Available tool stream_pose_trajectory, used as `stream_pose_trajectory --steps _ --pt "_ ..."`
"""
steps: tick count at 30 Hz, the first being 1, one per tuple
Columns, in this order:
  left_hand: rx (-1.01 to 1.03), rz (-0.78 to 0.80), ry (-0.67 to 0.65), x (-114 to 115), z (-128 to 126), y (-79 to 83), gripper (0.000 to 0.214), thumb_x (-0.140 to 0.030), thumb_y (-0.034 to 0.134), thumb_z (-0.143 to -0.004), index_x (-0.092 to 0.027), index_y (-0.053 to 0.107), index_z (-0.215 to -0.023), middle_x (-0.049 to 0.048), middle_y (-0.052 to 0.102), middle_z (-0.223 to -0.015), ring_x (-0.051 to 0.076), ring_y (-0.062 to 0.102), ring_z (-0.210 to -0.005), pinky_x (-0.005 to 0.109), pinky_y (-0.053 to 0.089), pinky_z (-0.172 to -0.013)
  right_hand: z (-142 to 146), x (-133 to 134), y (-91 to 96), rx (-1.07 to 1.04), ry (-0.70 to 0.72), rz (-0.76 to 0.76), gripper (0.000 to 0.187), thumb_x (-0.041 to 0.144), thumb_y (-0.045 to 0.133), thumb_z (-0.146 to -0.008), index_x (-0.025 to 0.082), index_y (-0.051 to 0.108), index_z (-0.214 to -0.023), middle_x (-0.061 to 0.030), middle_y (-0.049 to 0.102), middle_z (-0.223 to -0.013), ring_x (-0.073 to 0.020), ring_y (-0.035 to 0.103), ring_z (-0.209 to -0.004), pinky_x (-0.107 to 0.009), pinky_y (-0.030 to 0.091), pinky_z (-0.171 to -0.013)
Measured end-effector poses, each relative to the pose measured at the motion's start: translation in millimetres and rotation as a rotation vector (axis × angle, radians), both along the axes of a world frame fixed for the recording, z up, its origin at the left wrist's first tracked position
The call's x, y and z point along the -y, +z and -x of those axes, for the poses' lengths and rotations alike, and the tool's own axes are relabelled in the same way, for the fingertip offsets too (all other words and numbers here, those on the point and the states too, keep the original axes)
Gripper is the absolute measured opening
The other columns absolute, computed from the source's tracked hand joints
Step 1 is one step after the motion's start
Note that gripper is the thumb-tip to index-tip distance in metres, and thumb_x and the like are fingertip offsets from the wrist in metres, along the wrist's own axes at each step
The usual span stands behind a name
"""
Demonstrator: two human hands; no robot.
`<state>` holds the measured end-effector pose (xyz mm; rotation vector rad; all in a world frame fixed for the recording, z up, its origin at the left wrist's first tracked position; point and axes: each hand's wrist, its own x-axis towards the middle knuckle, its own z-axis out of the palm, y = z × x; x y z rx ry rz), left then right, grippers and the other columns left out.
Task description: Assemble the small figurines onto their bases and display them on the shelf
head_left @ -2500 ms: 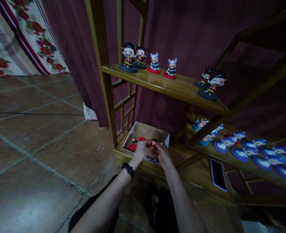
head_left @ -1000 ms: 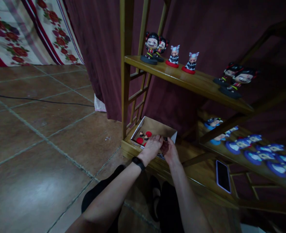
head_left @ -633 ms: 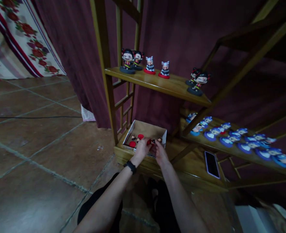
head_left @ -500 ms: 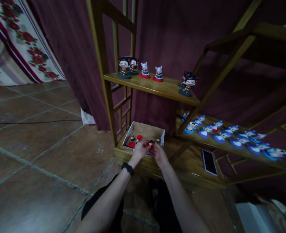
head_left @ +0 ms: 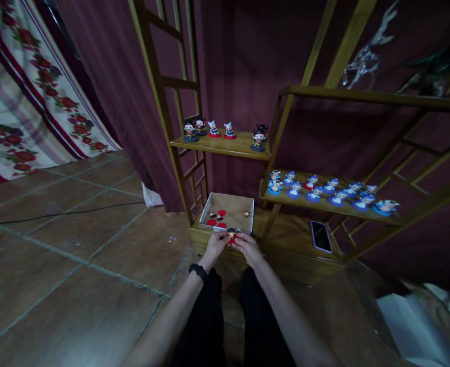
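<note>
Between my two hands is a small black-haired figurine on a red base, held upright at the front edge of a shallow cardboard box. My left hand pinches it from the left side, and my right hand grips it from the right. Inside the box lie several flat red discs and a few little dark-haired figures. A black band circles my left wrist.
On the upper shelf stand dark-haired and grey-white figurines. To the right, a shelf carries rows of blue-and-white figurines. A phone lies on the wooden ledge. Higher up is a clear deer-shaped ornament.
The figurine has come from over the box toward me, to its front edge. My right hand has closed in on it. The camera view has shifted as well.
</note>
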<state>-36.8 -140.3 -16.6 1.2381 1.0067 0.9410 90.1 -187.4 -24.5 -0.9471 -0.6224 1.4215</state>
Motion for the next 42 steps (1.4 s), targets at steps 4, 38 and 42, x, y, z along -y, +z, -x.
stream_pose_trajectory --steps 4,38,42 --pt "-0.127 -0.13 -0.03 25.9 9.3 5.6 0.027 -0.031 0.062 -0.066 -0.011 0.065 -0.084 0.0032 0.066 -0.073 0.013 0.057 -0.062 0.025 0.046 -0.062 3.5 16.5 2.9 -0.043 0.019 0.023 0.029 0.017 0.073 -0.052 0.017 0.063 -0.08 -0.0013 0.069 -0.079 -0.0149 0.065 -0.073 -0.032 0.051 -0.075" --pt "-1.267 -0.883 -0.054 91.4 7.3 30.6 0.038 -0.011 0.036 -0.084 -0.014 0.039 -0.121 0.0132 0.053 -0.104 0.02 0.051 -0.095 0.031 0.039 -0.08 -2.1 14.8 -4.5 0.015 0.067 0.174 0.036 0.003 0.058 -0.056 0.022 0.062 -0.087 0.0025 0.07 -0.074 -0.0103 0.065 -0.064 -0.022 0.052 -0.06" --pt "-1.269 -0.903 -0.084 89.9 6.9 33.1 0.037 -0.01 0.037 -0.083 -0.013 0.04 -0.119 0.0141 0.053 -0.104 0.02 0.052 -0.095 0.032 0.038 -0.079 -5.4 14.1 -5.9 0.033 0.079 0.169 0.036 0.002 0.059 -0.056 0.022 0.062 -0.086 0.0024 0.07 -0.077 -0.0111 0.065 -0.069 -0.022 0.053 -0.063"
